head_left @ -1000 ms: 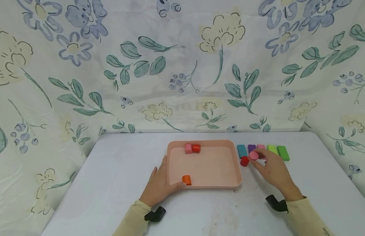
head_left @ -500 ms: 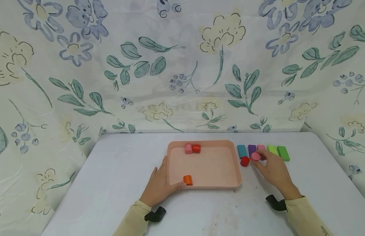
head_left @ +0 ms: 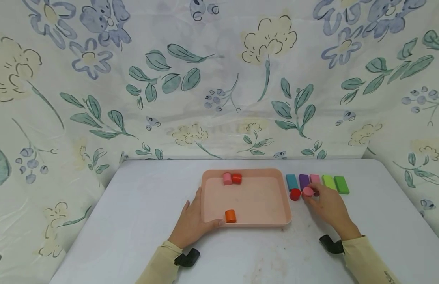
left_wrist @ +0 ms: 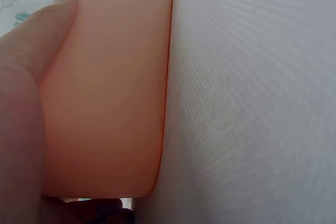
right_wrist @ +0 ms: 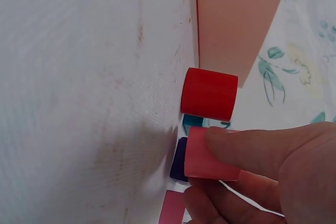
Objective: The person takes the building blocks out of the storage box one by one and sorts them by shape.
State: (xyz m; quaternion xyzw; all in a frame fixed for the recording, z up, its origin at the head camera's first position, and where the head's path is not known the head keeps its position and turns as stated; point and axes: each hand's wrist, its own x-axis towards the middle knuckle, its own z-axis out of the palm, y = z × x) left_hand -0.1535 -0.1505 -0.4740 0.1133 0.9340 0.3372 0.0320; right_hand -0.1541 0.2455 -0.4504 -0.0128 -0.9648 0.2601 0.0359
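Note:
My left hand (head_left: 194,219) lies around the near left corner of a shallow peach-coloured tray (head_left: 254,225). Its fingers run straight along the left side, and the thumb touches the outside of the front wall, as the left wrist view shows. My right hand (head_left: 329,205) pinches an upright pink cylinder block (right_wrist: 202,156) between thumb and fingers, low over the table. Just left of it stands a red cylinder block (head_left: 295,194). Inside the tray, a pink cylinder (head_left: 227,179) and a red cylinder (head_left: 236,178) lie side by side at the back. An orange cylinder (head_left: 230,216) is by the front wall.
Behind my right hand is a row of flat blocks: blue (head_left: 292,181), purple (head_left: 304,181), pink (head_left: 314,178), light green (head_left: 328,181) and green (head_left: 341,185). The white table (head_left: 148,193) meets a flowered cloth (head_left: 219,98) at the back.
My right hand has moved slightly toward me and down with the pink cylinder, which now stands beside the red one. The orange cylinder has rolled rightward in the tray. My left hand stays put.

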